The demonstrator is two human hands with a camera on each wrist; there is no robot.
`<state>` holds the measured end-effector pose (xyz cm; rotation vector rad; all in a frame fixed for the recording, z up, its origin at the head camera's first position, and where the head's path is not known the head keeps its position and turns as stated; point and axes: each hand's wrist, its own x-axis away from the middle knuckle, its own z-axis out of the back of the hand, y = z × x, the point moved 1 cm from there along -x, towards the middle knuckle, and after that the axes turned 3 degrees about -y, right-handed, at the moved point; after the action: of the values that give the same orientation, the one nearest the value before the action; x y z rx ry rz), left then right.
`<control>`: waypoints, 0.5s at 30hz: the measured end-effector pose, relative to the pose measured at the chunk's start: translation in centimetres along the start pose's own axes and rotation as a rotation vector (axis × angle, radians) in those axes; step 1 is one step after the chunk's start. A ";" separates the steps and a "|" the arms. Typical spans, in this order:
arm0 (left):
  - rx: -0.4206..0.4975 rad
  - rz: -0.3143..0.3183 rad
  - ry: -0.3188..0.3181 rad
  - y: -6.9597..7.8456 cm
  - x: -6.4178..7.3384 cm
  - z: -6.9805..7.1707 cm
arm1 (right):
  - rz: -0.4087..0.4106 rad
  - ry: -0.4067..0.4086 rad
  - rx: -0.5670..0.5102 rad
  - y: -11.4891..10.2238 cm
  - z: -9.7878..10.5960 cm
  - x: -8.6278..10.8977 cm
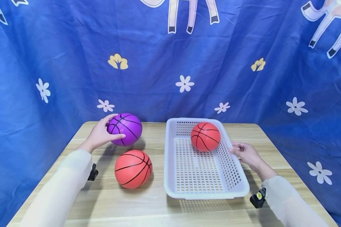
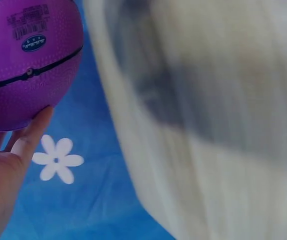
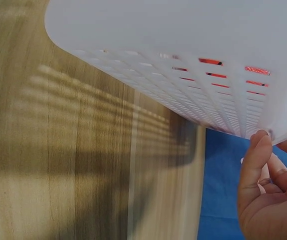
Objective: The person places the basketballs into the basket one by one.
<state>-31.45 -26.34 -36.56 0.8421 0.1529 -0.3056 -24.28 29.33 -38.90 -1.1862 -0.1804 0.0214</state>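
Observation:
My left hand grips a purple toy basketball from its left side, thumb in front and fingers over the top. The ball is near the table's back left, its shadow on the wood below; a printed label shows on it in the left wrist view. On the right, my right hand pinches the side rim of a white plastic basket with perforated walls. Inside the basket, toward its back right, sits a red basketball. Another red basketball rests on the table between my left arm and the basket.
A light wood-grain table carries everything. Blue fabric with white flowers and animal figures hangs behind it and along both sides. Black wrist devices hang under both sleeves, the right one close to the basket's front right corner.

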 end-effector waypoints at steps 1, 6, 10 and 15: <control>0.000 -0.011 0.004 0.3 -0.2 0.2 | -0.002 0.000 0.000 0.0 0.0 0.0; -0.021 -0.039 0.029 1.8 -1.4 1.0 | -0.010 0.003 0.007 -0.1 0.0 0.1; -0.031 -0.025 0.029 3.1 -2.2 1.6 | -0.008 0.000 0.003 -0.1 0.0 0.1; -0.017 -0.034 0.013 4.8 -3.0 1.7 | -0.006 -0.001 -0.007 0.0 0.0 0.0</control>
<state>-32.73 -24.03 -31.24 0.8253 0.1816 -0.3304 -24.27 29.33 -38.88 -1.1930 -0.1849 0.0163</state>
